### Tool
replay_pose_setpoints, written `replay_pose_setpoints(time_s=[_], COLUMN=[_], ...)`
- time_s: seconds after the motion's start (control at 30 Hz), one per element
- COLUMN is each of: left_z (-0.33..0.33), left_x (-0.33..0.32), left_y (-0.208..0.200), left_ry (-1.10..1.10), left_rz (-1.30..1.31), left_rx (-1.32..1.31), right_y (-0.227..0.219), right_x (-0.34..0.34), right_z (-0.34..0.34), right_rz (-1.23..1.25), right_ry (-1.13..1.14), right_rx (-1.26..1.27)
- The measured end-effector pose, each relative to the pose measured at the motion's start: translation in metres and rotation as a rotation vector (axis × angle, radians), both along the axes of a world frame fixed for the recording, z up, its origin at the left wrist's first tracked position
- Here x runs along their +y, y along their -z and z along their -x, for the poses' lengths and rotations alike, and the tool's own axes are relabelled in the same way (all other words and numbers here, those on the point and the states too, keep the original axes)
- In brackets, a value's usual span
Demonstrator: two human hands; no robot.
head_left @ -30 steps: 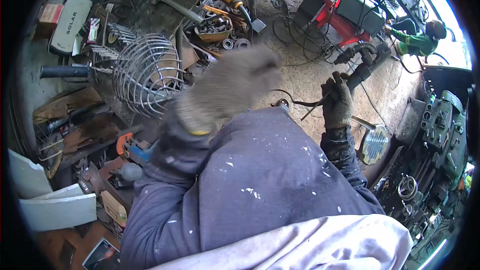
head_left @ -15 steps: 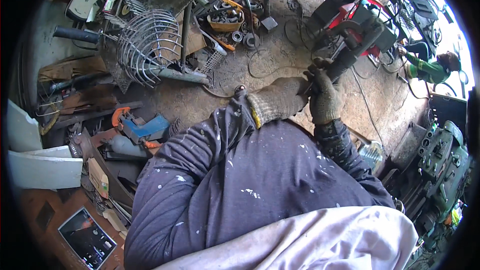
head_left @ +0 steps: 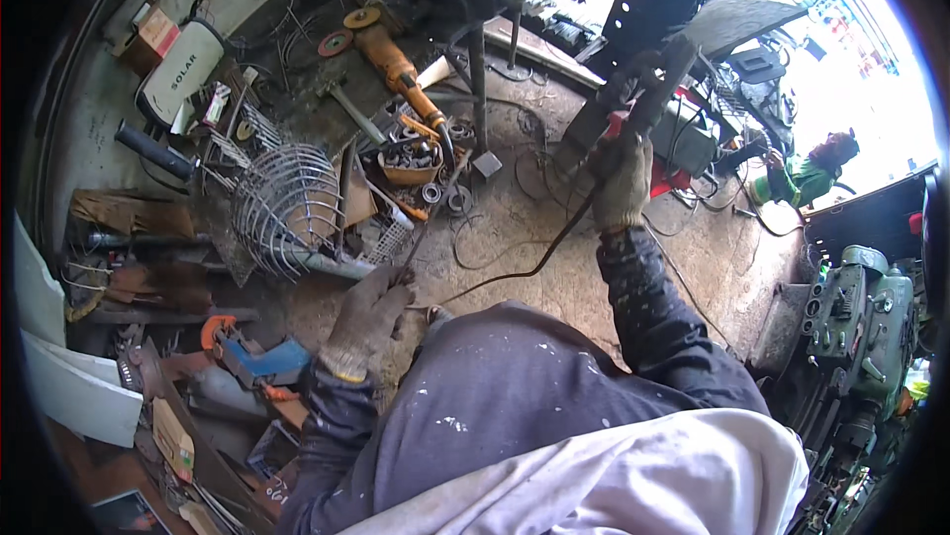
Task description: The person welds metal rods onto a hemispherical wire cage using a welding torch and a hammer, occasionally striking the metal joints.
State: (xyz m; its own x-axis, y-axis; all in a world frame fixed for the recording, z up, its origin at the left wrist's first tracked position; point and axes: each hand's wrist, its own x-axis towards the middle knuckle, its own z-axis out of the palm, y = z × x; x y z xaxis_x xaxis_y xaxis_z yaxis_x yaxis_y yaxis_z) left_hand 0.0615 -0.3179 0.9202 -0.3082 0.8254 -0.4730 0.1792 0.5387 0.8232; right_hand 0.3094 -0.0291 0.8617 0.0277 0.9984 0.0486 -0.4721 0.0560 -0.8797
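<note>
My right hand (head_left: 623, 184), in a worn work glove, is raised at arm's length and shut on a dark welding holder with a red part (head_left: 638, 104). Its black cable (head_left: 534, 263) trails down across the concrete floor toward my knees. My left hand (head_left: 364, 322), also gloved, is low by my left knee with its fingers curled around the lower end of a thin metal rod (head_left: 426, 218). The rod slants up toward a bowl of small metal parts (head_left: 411, 161). My dark, paint-speckled sleeves and lap fill the lower middle.
A wire fan guard (head_left: 287, 208) lies to the left, with a yellow angle grinder (head_left: 396, 65), a hammer (head_left: 346, 109), a white canister (head_left: 178, 70) and scrap around it. A blue-orange tool (head_left: 252, 357) lies near my left hand. A green machine (head_left: 861, 317) stands right; a person in green (head_left: 811, 179) crouches beyond.
My left hand has left the right hand and the holder and dropped down left to the floor by my knee. My right hand has lifted the holder higher and farther out.
</note>
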Motion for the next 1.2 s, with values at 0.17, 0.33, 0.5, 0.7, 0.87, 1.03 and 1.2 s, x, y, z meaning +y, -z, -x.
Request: replay_pose_setpoints(time_s=[0.17, 0.33, 0.5, 0.7, 0.87, 1.03, 1.2], left_z=[0.022, 0.042, 0.059, 0.063, 0.053, 0.036, 0.030], left_x=[-0.023, -0.040, -0.080, -0.114, -0.113, -0.118, -0.106], left_y=[-0.003, -0.019, -0.026, -0.011, -0.029, -0.024, -0.011], left_ry=[-0.199, -0.198, -0.403, -0.636, -0.754, -1.011, -1.063], left_rz=[-0.099, -0.162, -0.123, -0.189, -0.207, -0.188, -0.184], left_rx=[-0.174, -0.157, -0.103, -0.153, -0.011, 0.037, 0.161], right_y=[-0.045, -0.075, -0.073, -0.034, 0.019, 0.039, 0.050], right_x=[0.066, 0.115, 0.161, 0.204, 0.235, 0.245, 0.259], right_z=[0.056, 0.116, 0.166, 0.225, 0.238, 0.249, 0.252], right_rz=[-0.153, -0.192, -0.194, -0.254, -0.280, -0.302, -0.314], right_ry=[0.096, 0.148, 0.209, 0.282, 0.269, 0.264, 0.280], right_rx=[-0.133, -0.158, -0.516, -0.829, -0.971, -1.040, -1.087])
